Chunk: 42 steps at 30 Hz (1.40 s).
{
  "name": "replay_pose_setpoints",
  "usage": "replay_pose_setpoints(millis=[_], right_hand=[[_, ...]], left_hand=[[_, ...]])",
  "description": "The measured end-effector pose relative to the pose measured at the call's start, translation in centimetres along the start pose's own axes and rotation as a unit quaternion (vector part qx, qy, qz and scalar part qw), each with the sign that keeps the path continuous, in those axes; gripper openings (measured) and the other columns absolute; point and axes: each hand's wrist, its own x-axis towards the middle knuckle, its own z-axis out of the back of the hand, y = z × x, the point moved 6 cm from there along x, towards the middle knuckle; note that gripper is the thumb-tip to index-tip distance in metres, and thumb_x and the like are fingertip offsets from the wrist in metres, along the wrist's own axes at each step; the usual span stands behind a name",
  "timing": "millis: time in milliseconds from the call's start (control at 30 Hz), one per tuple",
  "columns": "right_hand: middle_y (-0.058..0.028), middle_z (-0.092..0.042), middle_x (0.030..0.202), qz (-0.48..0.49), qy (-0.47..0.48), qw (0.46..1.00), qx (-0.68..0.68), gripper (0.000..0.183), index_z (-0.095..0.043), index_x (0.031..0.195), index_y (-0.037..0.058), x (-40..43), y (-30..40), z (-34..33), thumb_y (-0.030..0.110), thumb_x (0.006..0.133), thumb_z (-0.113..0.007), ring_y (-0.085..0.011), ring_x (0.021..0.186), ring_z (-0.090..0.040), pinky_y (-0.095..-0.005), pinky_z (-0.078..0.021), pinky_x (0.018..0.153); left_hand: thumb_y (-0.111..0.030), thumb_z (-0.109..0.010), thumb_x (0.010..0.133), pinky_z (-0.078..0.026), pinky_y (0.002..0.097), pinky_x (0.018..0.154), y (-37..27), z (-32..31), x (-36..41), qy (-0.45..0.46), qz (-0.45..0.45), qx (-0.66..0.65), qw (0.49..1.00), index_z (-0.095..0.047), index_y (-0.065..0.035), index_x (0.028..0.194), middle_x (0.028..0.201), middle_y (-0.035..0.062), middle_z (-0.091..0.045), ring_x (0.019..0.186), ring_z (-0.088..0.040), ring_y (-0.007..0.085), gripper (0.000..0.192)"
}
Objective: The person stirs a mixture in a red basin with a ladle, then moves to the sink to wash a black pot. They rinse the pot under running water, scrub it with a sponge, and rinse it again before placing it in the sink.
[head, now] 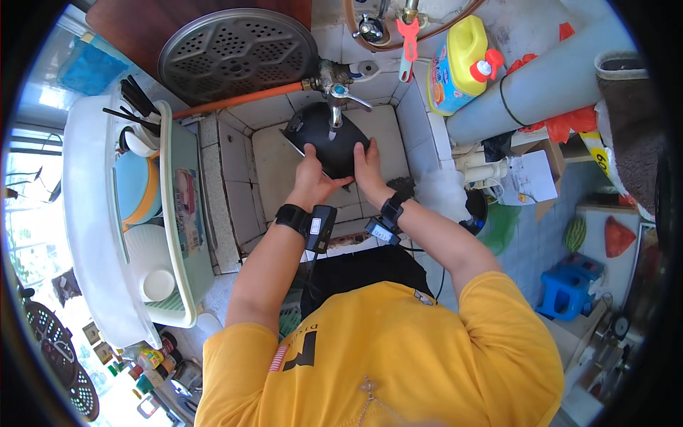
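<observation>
A black rounded vessel (325, 136), which looks like a bowl or pot, is tilted with its smooth outer side up inside the tiled sink (267, 155). A pale edge shows along its left side. My left hand (311, 179) grips its near left edge, thumb on top. On the near right side my right hand (369, 165) holds it, with the thumb and fingers against the wall. Directly above the vessel is the metal faucet (337, 104), its spout over the black surface. The vessel's inside is hidden from me.
Left of the sink stands a dish rack box (195, 256) with bowls and chopsticks. A perforated steamer plate (237, 56) leans behind. On the right rim are a yellow detergent jug (461, 64) and a grey pipe (539, 80). A red-headed peeler (408, 48) hangs near the faucet.
</observation>
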Motion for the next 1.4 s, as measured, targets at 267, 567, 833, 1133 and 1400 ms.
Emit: replay_pose_setpoints(millis=[267, 567, 833, 1133, 1400], right_hand=[[-0.0175, -0.027, 0.142, -0.175, 0.212, 0.949, 0.152, 0.093, -0.004, 0.144, 0.0126, -1.4, 4.7, 0.6, 0.048, 0.081, -0.062, -0.0345, 0.128, -0.032, -0.058, -0.0278, 0.099], [-0.0179, -0.033, 0.13, -0.416, 0.145, 0.881, 0.172, 0.089, -0.013, 0.133, 0.0121, -2.2, 2.8, 2.3, 0.031, 0.071, -0.072, -0.0372, 0.117, -0.04, -0.0664, -0.0363, 0.086], [-0.0167, -0.046, 0.105, -0.417, 0.206, 0.844, 0.266, 0.062, -0.026, 0.119, 0.0063, -2.4, -0.5, 2.7, 0.016, 0.072, -0.065, -0.0327, 0.102, -0.051, -0.0605, -0.0442, 0.082], [-0.009, -0.055, 0.104, -0.387, 0.329, 0.788, 0.347, 0.031, -0.052, 0.104, 0.0055, -3.7, 1.6, 4.1, 0.013, 0.077, -0.064, -0.025, 0.102, -0.055, -0.0426, -0.0479, 0.088], [-0.0162, -0.053, 0.112, -0.058, 0.414, 0.896, 0.152, 0.058, -0.048, 0.114, 0.0066, -1.1, 2.2, 4.2, 0.023, 0.067, -0.076, -0.0294, 0.102, -0.053, -0.0394, -0.0436, 0.087]], left_hand=[[-0.039, -0.043, 0.094, -0.042, 0.0577, 0.084, 0.8, 2.7, 0.6, -0.097, -0.073, 0.306, 0.944, -0.046, -0.0019, 0.119, 0.112, 0.0187, -0.055, 0.104, -0.055, 0.0374, 0.045], [-0.023, -0.053, 0.085, -0.046, 0.0489, 0.073, 2.6, -0.3, -0.6, -0.036, -0.276, 0.731, 0.624, -0.056, 0.0018, 0.089, 0.081, 0.0258, -0.06, 0.08, -0.058, 0.0428, 0.026], [-0.026, -0.057, 0.083, -0.047, 0.0456, 0.077, 3.4, -0.7, -4.1, 0.032, -0.362, 0.757, 0.543, -0.057, -0.0003, 0.102, 0.094, 0.0227, -0.062, 0.089, -0.059, 0.0385, 0.032], [-0.033, -0.068, 0.077, -0.04, 0.0388, 0.092, -5.5, 10.8, -1.1, -0.208, -0.429, 0.618, 0.625, -0.04, 0.001, 0.129, 0.113, 0.0201, -0.053, 0.103, -0.052, 0.0314, 0.069], [-0.004, -0.054, 0.081, -0.049, 0.0323, 0.073, -7.0, 13.2, 2.8, -0.084, -0.255, 0.333, 0.904, -0.044, 0.0023, 0.118, 0.105, 0.0132, -0.057, 0.089, -0.059, 0.0216, 0.039]])
